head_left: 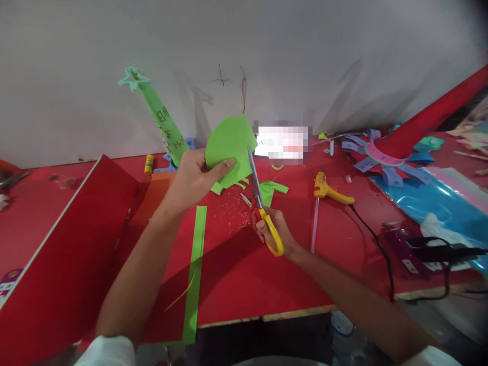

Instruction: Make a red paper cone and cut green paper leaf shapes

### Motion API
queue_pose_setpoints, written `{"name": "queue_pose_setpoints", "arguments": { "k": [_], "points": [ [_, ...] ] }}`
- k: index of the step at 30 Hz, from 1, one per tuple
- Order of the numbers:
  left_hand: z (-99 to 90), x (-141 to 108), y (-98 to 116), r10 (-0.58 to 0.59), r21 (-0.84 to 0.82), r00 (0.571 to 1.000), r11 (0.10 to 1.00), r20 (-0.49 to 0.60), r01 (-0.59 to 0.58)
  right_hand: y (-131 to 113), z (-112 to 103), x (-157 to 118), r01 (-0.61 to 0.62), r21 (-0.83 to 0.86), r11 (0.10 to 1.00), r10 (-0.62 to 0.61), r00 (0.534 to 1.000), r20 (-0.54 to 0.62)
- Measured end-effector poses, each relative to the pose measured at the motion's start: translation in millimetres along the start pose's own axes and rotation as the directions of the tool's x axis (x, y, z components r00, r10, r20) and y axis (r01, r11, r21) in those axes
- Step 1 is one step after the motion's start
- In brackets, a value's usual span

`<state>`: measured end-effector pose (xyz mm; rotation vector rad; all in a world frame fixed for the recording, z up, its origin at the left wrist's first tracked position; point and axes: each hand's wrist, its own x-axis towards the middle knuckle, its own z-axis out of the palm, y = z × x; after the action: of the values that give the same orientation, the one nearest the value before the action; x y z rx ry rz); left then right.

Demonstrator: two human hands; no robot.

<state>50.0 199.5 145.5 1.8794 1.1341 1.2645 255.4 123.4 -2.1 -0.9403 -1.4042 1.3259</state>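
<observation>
A green paper with a rounded edge is pinched in my left hand, thumb on its face and fingers behind. My right hand grips a pair of scissors with yellow and red handles. The scissor blades point up and meet the right edge of the paper. Below them on the red table lie green paper scraps and small bits. A long green paper strip lies under my left forearm's right side.
A yellow glue gun with a black cord lies to the right. Further right are a blue plastic sheet and a purple box. A glue stick, a red board and a green paper tower are on the left.
</observation>
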Motion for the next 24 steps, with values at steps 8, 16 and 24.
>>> {"name": "queue_pose_setpoints", "arguments": {
  "k": [8,16,24],
  "points": [
    [0.5,0,1,-0.016,-0.066,0.994,0.998,0.109,0.023,-1,4,-2,-0.024,0.1,0.995,0.023,1.0,0.009],
    [11.0,-4,0,-0.054,-0.119,0.995,0.991,0.08,0.063,9,6,1,0.001,0.108,0.994,-0.004,1.0,0.024],
    [15.0,-6,4,-0.018,-0.006,0.985,1.0,0.174,0.019,8,3,6,0.102,0.024,0.994,-0.103,0.994,0.03]
  ]
}}
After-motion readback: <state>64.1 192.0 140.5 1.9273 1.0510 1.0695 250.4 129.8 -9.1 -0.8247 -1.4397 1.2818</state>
